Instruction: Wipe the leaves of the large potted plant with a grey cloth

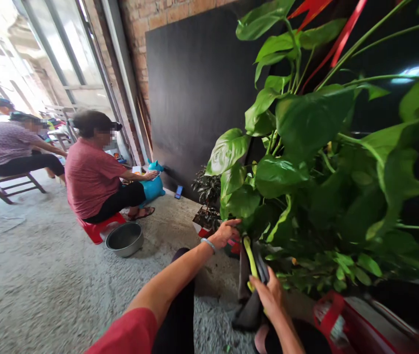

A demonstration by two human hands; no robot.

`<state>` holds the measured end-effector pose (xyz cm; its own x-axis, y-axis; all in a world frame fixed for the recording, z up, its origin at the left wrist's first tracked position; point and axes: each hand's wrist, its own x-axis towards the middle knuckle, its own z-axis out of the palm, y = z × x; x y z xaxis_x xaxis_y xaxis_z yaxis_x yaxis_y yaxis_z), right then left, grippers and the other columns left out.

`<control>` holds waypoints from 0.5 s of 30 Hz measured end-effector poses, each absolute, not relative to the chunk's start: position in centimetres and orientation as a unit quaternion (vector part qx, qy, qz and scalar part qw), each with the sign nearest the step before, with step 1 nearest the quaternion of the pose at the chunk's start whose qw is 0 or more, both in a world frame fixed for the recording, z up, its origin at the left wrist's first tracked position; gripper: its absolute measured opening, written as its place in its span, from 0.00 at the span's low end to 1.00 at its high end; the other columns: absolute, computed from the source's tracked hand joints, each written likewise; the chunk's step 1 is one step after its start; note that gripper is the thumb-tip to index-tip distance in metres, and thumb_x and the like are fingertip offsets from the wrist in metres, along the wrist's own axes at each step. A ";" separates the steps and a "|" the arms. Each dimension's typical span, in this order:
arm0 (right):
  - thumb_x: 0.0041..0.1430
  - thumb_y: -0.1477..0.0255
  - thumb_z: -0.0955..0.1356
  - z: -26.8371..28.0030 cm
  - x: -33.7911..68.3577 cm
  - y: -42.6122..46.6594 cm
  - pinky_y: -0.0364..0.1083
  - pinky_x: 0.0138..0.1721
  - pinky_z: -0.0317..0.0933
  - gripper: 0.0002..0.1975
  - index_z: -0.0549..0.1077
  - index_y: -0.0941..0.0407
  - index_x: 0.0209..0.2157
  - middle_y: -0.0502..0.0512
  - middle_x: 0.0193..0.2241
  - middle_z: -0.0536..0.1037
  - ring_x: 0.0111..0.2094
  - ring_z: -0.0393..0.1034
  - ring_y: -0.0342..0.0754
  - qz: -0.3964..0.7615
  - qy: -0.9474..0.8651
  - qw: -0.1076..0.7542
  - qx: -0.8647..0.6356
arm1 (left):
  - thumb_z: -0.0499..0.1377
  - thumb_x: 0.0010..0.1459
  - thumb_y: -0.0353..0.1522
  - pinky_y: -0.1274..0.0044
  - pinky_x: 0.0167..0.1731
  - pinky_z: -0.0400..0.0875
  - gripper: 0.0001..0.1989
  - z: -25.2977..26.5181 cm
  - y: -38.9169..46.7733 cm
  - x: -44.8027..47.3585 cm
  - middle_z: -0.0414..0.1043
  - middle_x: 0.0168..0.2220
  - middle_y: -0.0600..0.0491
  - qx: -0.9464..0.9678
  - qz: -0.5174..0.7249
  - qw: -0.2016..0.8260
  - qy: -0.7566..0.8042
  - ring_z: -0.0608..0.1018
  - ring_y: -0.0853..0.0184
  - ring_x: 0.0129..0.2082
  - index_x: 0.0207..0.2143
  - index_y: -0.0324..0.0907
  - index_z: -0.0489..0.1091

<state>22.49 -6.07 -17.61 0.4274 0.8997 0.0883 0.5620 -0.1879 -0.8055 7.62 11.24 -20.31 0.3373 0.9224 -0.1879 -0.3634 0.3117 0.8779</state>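
Note:
My left hand (227, 233), a bracelet at its wrist, reaches to the lower leaves of a big leafy potted plant (285, 172). Its index finger is stretched out and it holds nothing I can see. Lower and to the right, my right hand (271, 295) is closed around a dark cloth (244, 280) that hangs down in folds. A yellow-green stalk-like strip (250, 258) runs along the cloth, up from my right thumb towards the leaves. My right palm and most of its fingers are hidden from view.
A small dark-leaved plant (207, 189) stands in a white-and-red pot by the black board (202, 93). A grey basin (124, 239) sits on the floor beside a seated person in red (95, 172). A red bag (336, 314) is at lower right.

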 end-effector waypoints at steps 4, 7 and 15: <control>0.42 0.48 0.70 -14.6 22.9 -9.1 0.55 0.41 0.71 0.31 0.79 0.54 0.43 0.60 0.33 0.83 0.39 0.79 0.63 0.234 -0.457 0.469 -0.719 | 0.64 0.35 0.18 0.73 0.41 0.72 0.29 -19.1 11.5 4.7 0.77 0.44 0.48 0.290 0.498 0.727 0.374 0.78 0.66 0.37 0.44 0.41 0.76; 0.43 0.45 0.70 -9.1 22.5 -6.1 0.57 0.49 0.69 0.39 0.76 0.57 0.51 0.67 0.43 0.83 0.46 0.77 0.64 0.164 -0.452 0.531 -0.698 | 0.65 0.38 0.21 0.73 0.41 0.73 0.25 -17.2 11.9 5.2 0.77 0.40 0.51 0.279 0.522 0.732 0.337 0.79 0.67 0.37 0.43 0.41 0.74; 0.43 0.56 0.68 -10.6 19.9 -5.6 0.58 0.47 0.70 0.30 0.77 0.56 0.47 0.64 0.38 0.84 0.42 0.79 0.63 0.267 -0.564 0.403 -0.670 | 0.68 0.43 0.29 0.76 0.27 0.67 0.08 -17.1 11.5 7.3 0.71 0.21 0.55 0.281 0.523 0.719 0.362 0.72 0.68 0.23 0.25 0.40 0.71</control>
